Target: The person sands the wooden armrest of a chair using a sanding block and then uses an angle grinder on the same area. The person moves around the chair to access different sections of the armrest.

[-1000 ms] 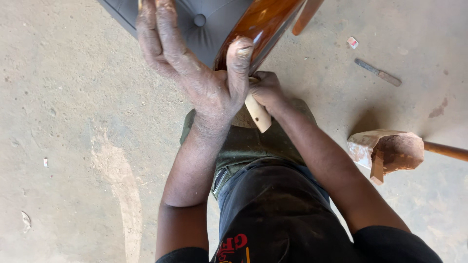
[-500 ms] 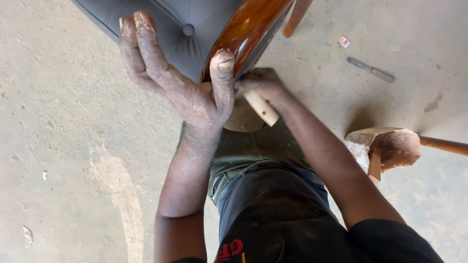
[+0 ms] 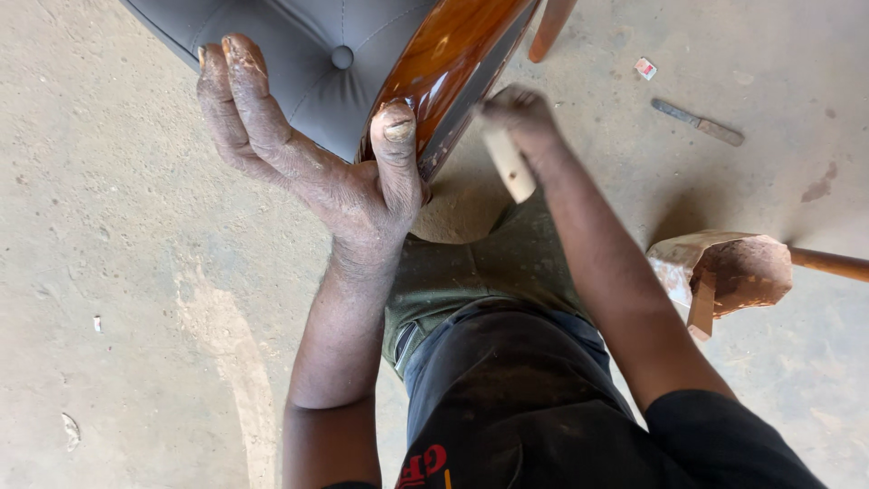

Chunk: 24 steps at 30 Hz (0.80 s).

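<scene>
Left hand [image 3: 308, 163] braces chair [image 3: 380, 63]; right hand [image 3: 516, 118] grips handle [image 3: 509, 165].

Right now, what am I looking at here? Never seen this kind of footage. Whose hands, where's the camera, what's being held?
There is one picture, taken by a camera worn on a person's head, looking down at their own arms and lap. No machine is involved, just two bare hands.

The left hand braces a piece of furniture: its fingers spread over the grey buttoned cushion, its thumb resting on the glossy brown wooden frame.

The right hand is blurred and grips a short pale wooden handle; what is on its working end is hidden.

The ground is a dusty concrete floor. On it lie a thin grey metal tool, a small red and white scrap and a crumpled brown piece of stained paper.
</scene>
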Each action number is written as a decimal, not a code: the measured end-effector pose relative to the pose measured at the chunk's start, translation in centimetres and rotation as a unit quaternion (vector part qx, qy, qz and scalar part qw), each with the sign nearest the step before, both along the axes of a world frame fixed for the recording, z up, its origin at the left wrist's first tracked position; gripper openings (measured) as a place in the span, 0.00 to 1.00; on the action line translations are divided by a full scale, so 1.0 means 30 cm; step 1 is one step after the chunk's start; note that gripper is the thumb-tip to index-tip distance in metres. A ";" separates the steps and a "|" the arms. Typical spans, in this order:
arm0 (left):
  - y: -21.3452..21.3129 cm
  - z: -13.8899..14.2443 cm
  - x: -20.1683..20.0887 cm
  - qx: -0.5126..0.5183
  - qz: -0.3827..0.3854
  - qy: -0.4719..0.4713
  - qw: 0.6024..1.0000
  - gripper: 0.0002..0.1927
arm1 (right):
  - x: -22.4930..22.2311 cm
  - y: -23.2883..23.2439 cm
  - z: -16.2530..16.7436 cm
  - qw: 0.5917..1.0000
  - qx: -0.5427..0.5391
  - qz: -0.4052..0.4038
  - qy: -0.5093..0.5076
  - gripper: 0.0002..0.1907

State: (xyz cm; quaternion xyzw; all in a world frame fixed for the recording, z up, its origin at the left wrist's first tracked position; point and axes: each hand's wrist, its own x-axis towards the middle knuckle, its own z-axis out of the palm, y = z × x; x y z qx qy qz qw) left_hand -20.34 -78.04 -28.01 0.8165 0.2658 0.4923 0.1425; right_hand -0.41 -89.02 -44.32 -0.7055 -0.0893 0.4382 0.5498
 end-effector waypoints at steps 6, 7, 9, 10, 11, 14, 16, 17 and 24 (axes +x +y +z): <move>0.017 -0.002 0.019 -0.005 -0.006 -0.046 0.999 0.45 | 0.035 0.000 -0.032 1.000 0.008 0.001 -0.017 0.11; 0.018 -0.004 0.023 -0.006 -0.003 -0.046 0.999 0.45 | 0.039 0.004 -0.045 1.000 -0.013 0.006 -0.025 0.11; 0.013 -0.007 0.017 0.004 0.023 -0.021 1.000 0.46 | 0.082 -0.003 -0.063 0.999 -0.033 -0.030 -0.014 0.10; 0.011 -0.008 0.017 0.005 0.031 -0.013 0.999 0.46 | 0.138 0.006 -0.068 0.997 -0.031 -0.072 0.001 0.09; 0.007 -0.009 0.014 0.003 0.030 -0.021 0.999 0.45 | 0.218 0.023 -0.066 0.993 -0.025 -0.113 0.011 0.10; 0.008 -0.007 0.012 0.003 0.036 -0.021 0.999 0.45 | 0.362 0.055 -0.062 0.986 0.096 -0.137 -0.013 0.12; 0.008 -0.005 0.009 0.001 0.042 -0.010 0.999 0.45 | 0.375 0.060 -0.065 0.987 0.071 -0.147 -0.013 0.11; 0.008 -0.004 0.008 0.000 0.044 -0.008 0.999 0.45 | 0.359 0.057 -0.066 0.987 0.057 -0.152 -0.010 0.11; 0.000 0.002 0.005 -0.008 0.042 -0.005 0.999 0.45 | 0.274 0.036 -0.056 0.996 -0.052 -0.047 -0.046 0.11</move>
